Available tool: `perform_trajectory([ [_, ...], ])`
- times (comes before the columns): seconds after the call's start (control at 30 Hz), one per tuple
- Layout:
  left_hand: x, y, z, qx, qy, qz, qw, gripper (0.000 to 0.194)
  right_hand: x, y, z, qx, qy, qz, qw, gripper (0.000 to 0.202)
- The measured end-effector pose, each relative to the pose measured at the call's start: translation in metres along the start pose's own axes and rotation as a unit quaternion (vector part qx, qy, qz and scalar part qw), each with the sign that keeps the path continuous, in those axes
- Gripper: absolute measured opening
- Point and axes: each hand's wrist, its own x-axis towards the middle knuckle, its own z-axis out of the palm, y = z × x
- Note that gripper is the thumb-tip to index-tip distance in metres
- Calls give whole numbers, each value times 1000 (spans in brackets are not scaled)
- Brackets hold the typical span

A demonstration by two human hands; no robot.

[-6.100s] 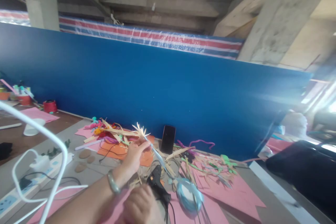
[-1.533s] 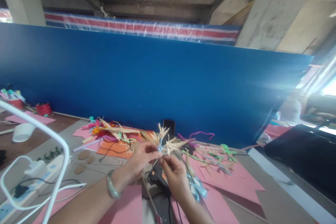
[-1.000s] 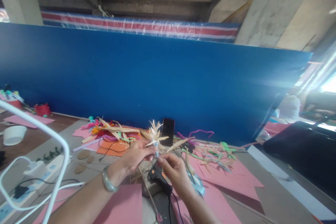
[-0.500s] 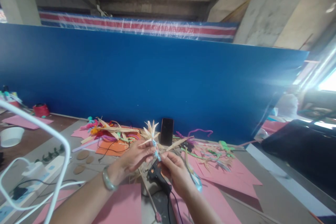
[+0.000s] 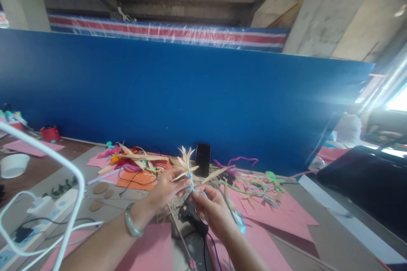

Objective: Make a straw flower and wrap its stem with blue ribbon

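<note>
A pale flower with pointed petals that look like dried husk (image 5: 184, 160) stands upright between my hands. Its stem is wrapped in a light blue strip (image 5: 190, 176). My left hand (image 5: 168, 187), with a jade-coloured bangle on the wrist, is closed on the stem just under the petals. Lower down, my right hand (image 5: 212, 206) pinches the light blue strip with thumb and fingertips. Under the hands lies a black glue gun (image 5: 193, 217), partly covered by my right hand. A thin stick (image 5: 179, 233) with a pink tip lies beside it.
A dark phone (image 5: 202, 159) leans against the blue partition (image 5: 190, 93). Husk scraps and coloured pipe cleaners (image 5: 136, 157) lie behind my left hand. Pink sheets (image 5: 273, 211) spread to the right. At left are a white power strip (image 5: 47, 220), a white cable and a white bowl (image 5: 14, 165).
The flower has shifted slightly right and turned a little. My left fingers have moved along the stem, and my right fingers have closed in lower on the blue strip.
</note>
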Motion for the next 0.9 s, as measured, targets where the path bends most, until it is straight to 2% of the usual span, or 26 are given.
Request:
perform_trajectory([
  [0.3,0,-5,13,-115,69,-35,990,30,3,6,-1,33,11,-28,999,32],
  [0.6,-2,-7,14,-133,35,-40,990,28,2,3,2,27,21,-27,999,35],
  [0.9,-5,0,16,-47,30,-5,998,25,0,4,2,-17,17,-40,999,31],
])
